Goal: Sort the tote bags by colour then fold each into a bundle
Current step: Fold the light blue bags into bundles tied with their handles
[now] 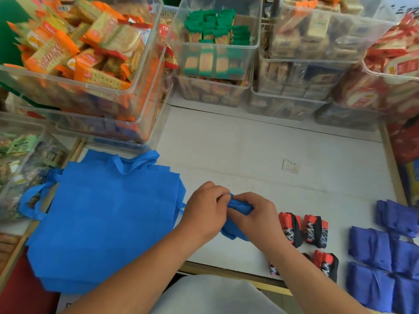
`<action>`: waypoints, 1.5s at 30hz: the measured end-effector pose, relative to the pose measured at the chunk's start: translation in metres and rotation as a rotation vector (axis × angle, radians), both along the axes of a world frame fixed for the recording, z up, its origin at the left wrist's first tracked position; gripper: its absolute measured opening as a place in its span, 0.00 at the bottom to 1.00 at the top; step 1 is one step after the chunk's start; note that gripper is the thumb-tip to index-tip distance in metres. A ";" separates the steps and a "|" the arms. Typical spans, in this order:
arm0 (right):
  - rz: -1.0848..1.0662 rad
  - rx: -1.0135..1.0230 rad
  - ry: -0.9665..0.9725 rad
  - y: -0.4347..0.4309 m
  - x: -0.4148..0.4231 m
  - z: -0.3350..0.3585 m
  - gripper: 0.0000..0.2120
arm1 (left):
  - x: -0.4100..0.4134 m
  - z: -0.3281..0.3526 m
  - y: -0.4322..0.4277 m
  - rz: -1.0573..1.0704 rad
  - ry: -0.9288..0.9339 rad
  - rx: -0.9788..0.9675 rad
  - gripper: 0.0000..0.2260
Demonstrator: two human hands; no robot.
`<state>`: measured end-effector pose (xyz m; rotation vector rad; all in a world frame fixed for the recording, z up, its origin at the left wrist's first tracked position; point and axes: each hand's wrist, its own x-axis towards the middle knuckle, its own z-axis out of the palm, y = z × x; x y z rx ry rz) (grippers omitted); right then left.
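Matt blue cloth tote bags (pixel 108 214), glossy clear plastic bins (pixel 215 53), seemingly smooth white tabletop (pixel 260 146)

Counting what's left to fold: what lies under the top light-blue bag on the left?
More flat light-blue bags, their stepped edges showing at its right side. The top bag covers the rest, so their number cannot be told.

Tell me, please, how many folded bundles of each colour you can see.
Red-and-black bundles: 4
Dark blue bundles: 5 in view
Light blue bundle, held by left hand and right hand: 1
Total: 10
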<state>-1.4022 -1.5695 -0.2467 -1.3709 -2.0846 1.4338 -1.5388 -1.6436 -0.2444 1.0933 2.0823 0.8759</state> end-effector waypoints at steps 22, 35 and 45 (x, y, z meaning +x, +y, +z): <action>-0.209 -0.466 -0.047 -0.047 0.004 -0.123 0.10 | 0.014 -0.141 -0.059 0.013 -0.306 -0.228 0.16; 0.297 0.228 -0.283 -0.083 -0.041 -0.121 0.07 | -0.049 -0.130 -0.198 -0.078 0.410 -0.719 0.35; 0.323 -0.209 -0.211 -0.100 -0.065 -0.073 0.08 | -0.081 -0.108 -0.207 0.129 0.342 -0.377 0.15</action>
